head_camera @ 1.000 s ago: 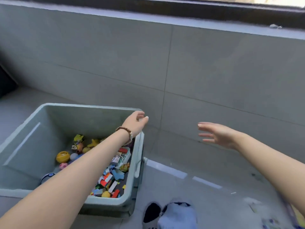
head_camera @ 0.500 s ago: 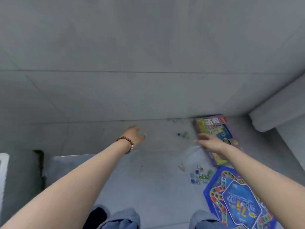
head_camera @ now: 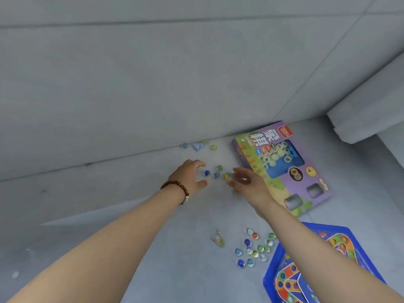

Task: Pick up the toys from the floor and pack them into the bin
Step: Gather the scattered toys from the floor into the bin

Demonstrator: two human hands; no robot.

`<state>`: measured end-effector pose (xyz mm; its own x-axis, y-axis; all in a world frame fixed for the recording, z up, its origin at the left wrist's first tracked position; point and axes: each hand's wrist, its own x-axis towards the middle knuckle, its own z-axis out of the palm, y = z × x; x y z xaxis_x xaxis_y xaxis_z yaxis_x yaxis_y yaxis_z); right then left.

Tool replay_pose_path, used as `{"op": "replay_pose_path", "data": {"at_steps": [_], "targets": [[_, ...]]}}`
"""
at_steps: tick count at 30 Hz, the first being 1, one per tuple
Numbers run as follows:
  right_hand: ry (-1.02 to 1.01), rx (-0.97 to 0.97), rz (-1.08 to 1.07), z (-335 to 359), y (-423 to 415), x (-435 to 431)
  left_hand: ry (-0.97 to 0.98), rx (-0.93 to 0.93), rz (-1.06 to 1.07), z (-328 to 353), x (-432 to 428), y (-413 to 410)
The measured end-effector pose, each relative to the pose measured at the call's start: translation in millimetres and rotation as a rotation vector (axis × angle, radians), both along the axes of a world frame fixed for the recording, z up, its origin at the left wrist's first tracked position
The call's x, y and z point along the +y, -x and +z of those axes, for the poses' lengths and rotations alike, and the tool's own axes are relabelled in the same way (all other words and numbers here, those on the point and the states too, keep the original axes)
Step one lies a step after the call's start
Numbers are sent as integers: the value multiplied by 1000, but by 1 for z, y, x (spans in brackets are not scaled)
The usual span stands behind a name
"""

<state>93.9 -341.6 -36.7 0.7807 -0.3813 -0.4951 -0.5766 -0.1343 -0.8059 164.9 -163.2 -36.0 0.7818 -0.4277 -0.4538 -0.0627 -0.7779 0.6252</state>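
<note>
We see both hands low over the gray floor (head_camera: pixel 131 215), with four marbles (head_camera: pixel 216 175) lying between them. The left hand (head_camera: pixel 190 176), with a bead bracelet (head_camera: pixel 177 186) on its wrist, has its fingers and thumb curved and spread wide, and it holds nothing. The right hand (head_camera: pixel 247 184) stretches its fingers out flat toward the marbles. It is blurry, so we cannot tell if a fingertip touches the yellow one. This hand hides a corner of the purple game box (head_camera: pixel 284 167), which lies flat near the wall (head_camera: pixel 153 84). Right by the wall are two more marbles (head_camera: pixel 185 145) and a small blue thing (head_camera: pixel 197 146) too fuzzy to name. A heap of marbles (head_camera: pixel 254 248) and a little toy (head_camera: pixel 218 239) lie nearer to us. The blue game board (head_camera: pixel 317 270) is partly under the right arm and cut off at the bottom edge.
</note>
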Motion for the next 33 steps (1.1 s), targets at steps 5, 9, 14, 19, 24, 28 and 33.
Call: {"op": "replay_pose_path", "data": {"at_steps": [5,9,14,19,24,28,33], "targets": [[-29,-33,-84,-12,-6,-5,54,-81,-24,-16,-25,-3],[-67,-45,-102,-17,-6,-6,63,-149,17,-22,-31,-4],[-62,-61,-111,-20,-8,-6,64,-220,-16,-24,-35,-7],[157,-152,37,-26,-15,1,112,-212,-75,-32,-30,-11],[385,-163,201,-32,-30,10,602,222,638,-20,-19,-9],[479,-145,240,-30,-33,9,881,675,982,-2,0,-4],[174,-133,-7,-16,-36,27,999,905,1070,0,11,1]]}}
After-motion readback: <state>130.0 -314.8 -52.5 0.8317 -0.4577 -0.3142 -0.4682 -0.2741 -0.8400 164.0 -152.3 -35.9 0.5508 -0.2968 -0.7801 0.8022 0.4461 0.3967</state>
